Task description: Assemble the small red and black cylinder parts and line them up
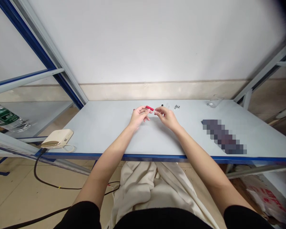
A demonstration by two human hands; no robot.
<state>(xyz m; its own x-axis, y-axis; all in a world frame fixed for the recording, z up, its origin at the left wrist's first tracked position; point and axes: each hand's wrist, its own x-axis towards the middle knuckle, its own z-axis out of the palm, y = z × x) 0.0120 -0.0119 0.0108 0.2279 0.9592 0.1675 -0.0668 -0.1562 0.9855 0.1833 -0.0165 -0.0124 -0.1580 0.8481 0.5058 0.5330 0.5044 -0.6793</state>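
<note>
Holding red tube point(149, 108) in left hand point(139, 116), fingers curled, over far-middle of white bench point(97, 133); right hand point(168, 117) half open, fingertips at tube's right end, contact unclear. Risk: thin pinch slips, tube rolls toward metal fasteners point(176, 107).

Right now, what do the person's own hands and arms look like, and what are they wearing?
The left hand and right hand are bare, with no gloves, and no watch, ring or cable shows on them. The forearms are uncovered. A black left sleeve and black right sleeve show at the bottom of the view.
</note>
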